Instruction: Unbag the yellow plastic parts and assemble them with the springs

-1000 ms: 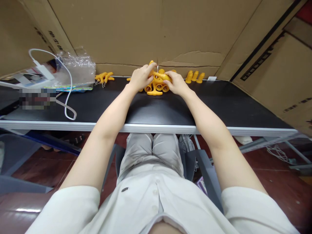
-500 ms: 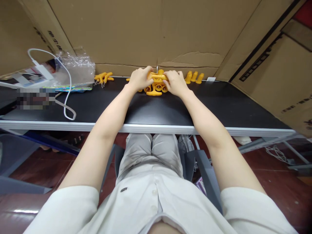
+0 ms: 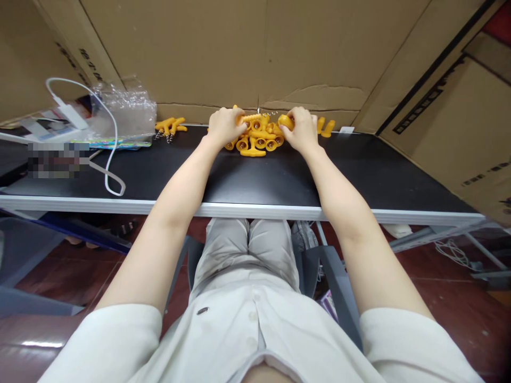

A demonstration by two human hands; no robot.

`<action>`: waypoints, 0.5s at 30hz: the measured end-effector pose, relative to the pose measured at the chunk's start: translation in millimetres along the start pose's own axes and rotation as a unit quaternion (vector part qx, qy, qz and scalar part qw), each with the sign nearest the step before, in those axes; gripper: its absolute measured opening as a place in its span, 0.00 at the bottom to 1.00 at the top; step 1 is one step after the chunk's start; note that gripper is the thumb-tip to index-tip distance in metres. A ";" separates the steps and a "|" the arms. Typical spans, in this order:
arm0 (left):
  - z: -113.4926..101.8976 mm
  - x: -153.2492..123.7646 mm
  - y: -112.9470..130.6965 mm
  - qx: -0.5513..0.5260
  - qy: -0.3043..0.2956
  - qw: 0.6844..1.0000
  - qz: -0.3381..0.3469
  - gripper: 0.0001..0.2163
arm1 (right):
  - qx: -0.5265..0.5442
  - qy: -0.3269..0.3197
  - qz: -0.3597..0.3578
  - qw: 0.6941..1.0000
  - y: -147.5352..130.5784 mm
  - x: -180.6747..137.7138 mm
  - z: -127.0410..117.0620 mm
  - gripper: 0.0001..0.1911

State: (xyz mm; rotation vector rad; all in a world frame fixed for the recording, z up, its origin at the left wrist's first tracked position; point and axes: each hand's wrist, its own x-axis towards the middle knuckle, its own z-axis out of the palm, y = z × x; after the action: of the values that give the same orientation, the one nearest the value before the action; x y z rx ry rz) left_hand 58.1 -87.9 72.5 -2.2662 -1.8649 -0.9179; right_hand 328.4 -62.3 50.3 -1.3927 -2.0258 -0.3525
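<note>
Both hands are gripping yellow parts over the pile.
The left hand (image 3: pixel 224 126) fingers are closing around a ribbed yellow handle (image 3: pixel 248 117); the right hand (image 3: pixel 302 131) fingers are clasping a yellow cap (image 3: pixel 286 122), above the pile of yellow parts (image 3: pixel 255 142) on the worktop (image 3: pixel 255 178).

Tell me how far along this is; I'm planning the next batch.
Possibly done: a small group of yellow pieces lies apart on the left of the black table, a few caps on the right. In hand: the left hand holds a ridged yellow piece, the right hand a cap. Left: the pile between them.
</note>
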 end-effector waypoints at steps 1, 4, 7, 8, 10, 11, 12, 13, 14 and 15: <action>-0.9 0.9 -2.6 -0.009 0.003 1.000 -0.015 0.24 | -0.003 0.011 0.022 1.000 5.6 1.4 -0.4 0.21; -1.8 4.9 -16.3 -0.035 0.024 0.998 -0.052 0.25 | 0.000 0.046 0.109 0.993 25.6 4.0 -4.5 0.23; -1.0 8.3 -34.5 -0.055 0.058 0.993 -0.086 0.26 | 0.012 0.051 0.203 0.978 43.5 0.9 -12.6 0.22; -0.7 8.6 -40.2 -0.061 0.068 0.991 -0.098 0.26 | 0.013 0.043 0.236 0.971 47.3 -1.5 -15.9 0.21; -0.7 7.3 -50.4 -0.069 0.080 0.986 -0.128 0.25 | 0.014 0.019 0.298 0.954 51.1 -7.8 -21.8 0.19; -1.0 5.9 -54.8 -0.073 0.084 0.983 -0.143 0.25 | 0.015 0.007 0.326 0.945 51.6 -11.1 -24.2 0.18; -1.5 4.2 -58.8 -0.077 0.087 0.980 -0.159 0.25 | 0.018 -0.004 0.352 0.936 51.9 -14.1 -25.7 0.18; -1.9 2.3 -62.5 -0.083 0.092 0.977 -0.174 0.25 | 0.023 -0.014 0.373 0.927 52.3 -16.8 -26.4 0.19; -2.2 0.5 -66.0 -0.092 0.100 0.972 -0.190 0.24 | 0.031 -0.021 0.391 0.920 53.5 -18.9 -26.2 0.20; -2.4 -0.9 -69.3 -0.103 0.109 0.967 -0.205 0.23 | 0.039 -0.025 0.403 0.914 55.6 -20.3 -25.0 0.22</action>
State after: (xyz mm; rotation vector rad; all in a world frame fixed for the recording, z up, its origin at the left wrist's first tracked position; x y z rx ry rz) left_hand -6.2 -71.4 52.4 -1.8013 -2.2652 -1.4103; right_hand 392.4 -68.6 48.6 -2.0372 -1.3072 0.1325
